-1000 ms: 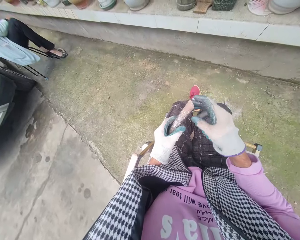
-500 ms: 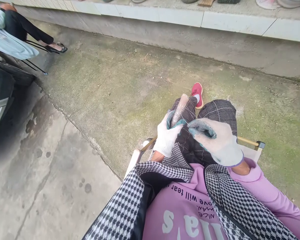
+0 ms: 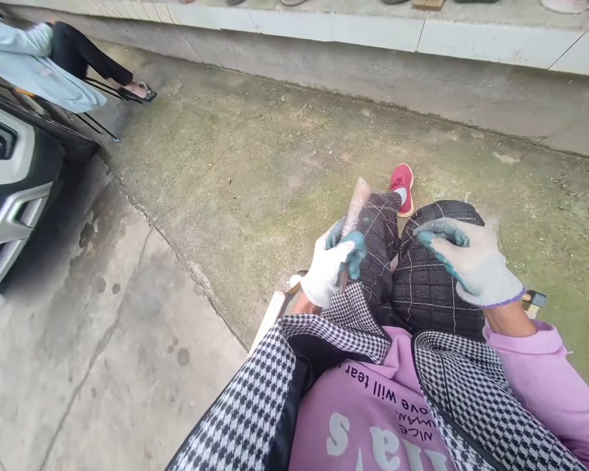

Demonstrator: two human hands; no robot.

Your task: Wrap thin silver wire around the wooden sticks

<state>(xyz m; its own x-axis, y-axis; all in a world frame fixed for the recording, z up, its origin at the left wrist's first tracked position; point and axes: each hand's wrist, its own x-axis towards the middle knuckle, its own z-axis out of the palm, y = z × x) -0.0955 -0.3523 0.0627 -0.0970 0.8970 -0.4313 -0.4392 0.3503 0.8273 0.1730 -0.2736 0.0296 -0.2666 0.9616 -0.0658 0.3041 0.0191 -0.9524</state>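
I sit on a chair with both hands in white gloves with teal palms, above my lap in dark checked trousers. My left hand (image 3: 332,265) is wrapped round a slim greyish stick-like piece (image 3: 355,208) that points up and away from me, blurred by motion. My right hand (image 3: 464,260) is off to the right over my right knee, its fingers pinched together; a thin thread may run from it to the stick, too faint to be sure. My red shoe (image 3: 402,184) shows beyond my knees.
Mossy concrete ground lies ahead, with a raised kerb (image 3: 373,33) along the back. A car's front (image 3: 10,190) stands at the left. Another person (image 3: 44,59) sits at the far left, one foot in a sandal (image 3: 140,91). My chair's frame (image 3: 275,307) shows below my left hand.
My right hand has drawn away to the right from the stick's tip. The left hand keeps its grip on the stick. The view has shifted, bringing more of the car in.
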